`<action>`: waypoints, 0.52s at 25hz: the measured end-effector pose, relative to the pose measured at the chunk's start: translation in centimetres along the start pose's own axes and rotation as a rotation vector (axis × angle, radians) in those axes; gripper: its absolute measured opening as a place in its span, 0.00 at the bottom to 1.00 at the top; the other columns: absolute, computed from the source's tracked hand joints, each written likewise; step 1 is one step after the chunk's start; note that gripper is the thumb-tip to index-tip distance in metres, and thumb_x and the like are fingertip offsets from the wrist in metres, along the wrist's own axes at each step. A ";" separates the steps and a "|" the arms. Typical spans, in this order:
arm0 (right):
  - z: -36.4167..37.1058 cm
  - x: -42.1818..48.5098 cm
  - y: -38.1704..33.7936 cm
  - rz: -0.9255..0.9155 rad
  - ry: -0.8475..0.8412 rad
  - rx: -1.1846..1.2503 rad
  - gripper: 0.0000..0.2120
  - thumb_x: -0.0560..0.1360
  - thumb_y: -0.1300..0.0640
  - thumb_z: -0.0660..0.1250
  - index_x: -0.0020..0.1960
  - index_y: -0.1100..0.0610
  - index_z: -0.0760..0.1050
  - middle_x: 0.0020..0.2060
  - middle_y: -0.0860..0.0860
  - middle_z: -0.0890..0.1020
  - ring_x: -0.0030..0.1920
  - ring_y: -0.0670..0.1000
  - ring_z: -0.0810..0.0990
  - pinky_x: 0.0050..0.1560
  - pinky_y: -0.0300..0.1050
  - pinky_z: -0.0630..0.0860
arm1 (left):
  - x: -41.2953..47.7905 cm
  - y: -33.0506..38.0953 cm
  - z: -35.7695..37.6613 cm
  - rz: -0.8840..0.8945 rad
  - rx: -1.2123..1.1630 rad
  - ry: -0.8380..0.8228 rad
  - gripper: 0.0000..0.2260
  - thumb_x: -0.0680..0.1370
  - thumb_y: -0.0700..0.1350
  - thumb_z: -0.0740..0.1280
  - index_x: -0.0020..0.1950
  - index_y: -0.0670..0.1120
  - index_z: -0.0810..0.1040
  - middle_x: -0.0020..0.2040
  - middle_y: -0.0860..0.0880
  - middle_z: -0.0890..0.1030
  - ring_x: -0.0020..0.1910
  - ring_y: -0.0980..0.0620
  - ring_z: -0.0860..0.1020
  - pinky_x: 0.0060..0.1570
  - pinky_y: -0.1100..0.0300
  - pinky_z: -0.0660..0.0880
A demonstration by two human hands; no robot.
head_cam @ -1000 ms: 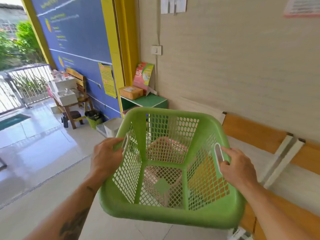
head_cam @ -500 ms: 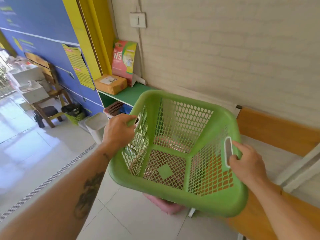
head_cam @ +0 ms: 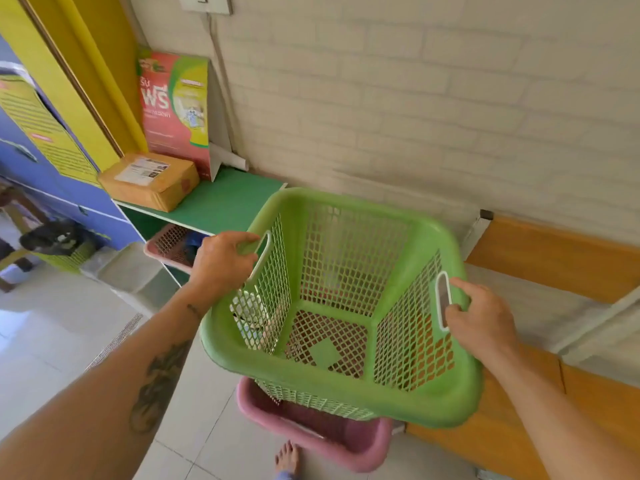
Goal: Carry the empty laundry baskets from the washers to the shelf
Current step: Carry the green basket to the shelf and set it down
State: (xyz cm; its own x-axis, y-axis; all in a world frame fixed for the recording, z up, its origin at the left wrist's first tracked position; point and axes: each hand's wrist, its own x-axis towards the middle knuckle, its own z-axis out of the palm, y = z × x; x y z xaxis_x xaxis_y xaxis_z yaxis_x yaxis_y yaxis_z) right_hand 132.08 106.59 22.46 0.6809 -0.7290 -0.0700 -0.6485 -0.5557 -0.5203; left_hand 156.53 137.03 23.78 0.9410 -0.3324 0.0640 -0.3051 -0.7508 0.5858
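Note:
An empty green mesh laundry basket (head_cam: 346, 306) hangs in front of me, tilted slightly. My left hand (head_cam: 221, 261) grips its left handle slot and my right hand (head_cam: 481, 320) grips the right one. Directly below it a pink basket (head_cam: 349, 445) stands on the tiled floor, mostly hidden by the green one. The green shelf (head_cam: 225, 202) stands against the wall just beyond, to the left. Another pink basket (head_cam: 169, 244) sits in the shelf's lower compartment.
A tan parcel (head_cam: 152, 181) and a red-green cardboard sign (head_cam: 173, 109) stand on the shelf top. A wooden bench (head_cam: 554, 258) runs along the brick wall at right. A white bin (head_cam: 128, 268) sits left of the shelf. My bare foot (head_cam: 287, 459) shows below.
I have walked closer to the shelf and look further down. The green basket has come over the pink basket on the floor, which now shows beneath it. Both hands keep their grip.

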 end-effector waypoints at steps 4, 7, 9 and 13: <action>5.1 1.3 -0.4 0.153 -0.074 -0.037 0.27 0.70 0.60 0.63 0.69 0.46 0.71 0.58 0.55 0.81 0.46 0.59 0.82 0.45 0.52 0.79 | 2.7 -4.4 3.8 -0.008 -0.003 -0.108 0.17 0.71 0.45 0.71 0.60 0.56 0.80 0.54 0.54 0.81 0.37 0.54 0.80 0.44 0.52 0.82; 9.6 1.5 0.8 0.341 -0.165 0.025 0.29 0.69 0.64 0.63 0.68 0.48 0.72 0.61 0.56 0.79 0.35 0.50 0.79 0.29 0.41 0.74 | 2.6 -8.4 8.8 -0.062 -0.050 -0.221 0.19 0.70 0.38 0.70 0.59 0.51 0.81 0.58 0.52 0.79 0.52 0.50 0.78 0.56 0.52 0.77; 13.0 1.7 2.6 0.461 -0.225 0.101 0.29 0.68 0.67 0.63 0.68 0.52 0.73 0.58 0.58 0.80 0.32 0.46 0.74 0.24 0.36 0.66 | 2.6 -10.9 12.7 -0.132 -0.093 -0.293 0.20 0.69 0.34 0.69 0.59 0.47 0.82 0.59 0.49 0.78 0.54 0.51 0.76 0.57 0.59 0.73; 19.2 1.2 5.3 0.626 -0.287 0.135 0.25 0.69 0.69 0.64 0.64 0.54 0.74 0.45 0.55 0.79 0.26 0.46 0.72 0.20 0.34 0.63 | 2.2 -14.3 18.8 -0.366 -0.171 -0.351 0.18 0.69 0.37 0.69 0.58 0.45 0.82 0.61 0.47 0.76 0.54 0.46 0.79 0.60 0.54 0.74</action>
State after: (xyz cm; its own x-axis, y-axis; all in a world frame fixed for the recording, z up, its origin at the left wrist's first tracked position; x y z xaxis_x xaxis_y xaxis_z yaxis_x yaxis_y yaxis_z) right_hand 136.03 110.47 3.25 0.2679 -0.7511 -0.6034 -0.9128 0.0026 -0.4085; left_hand 160.26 136.32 0.37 0.8667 -0.2592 -0.4262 0.0900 -0.7592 0.6446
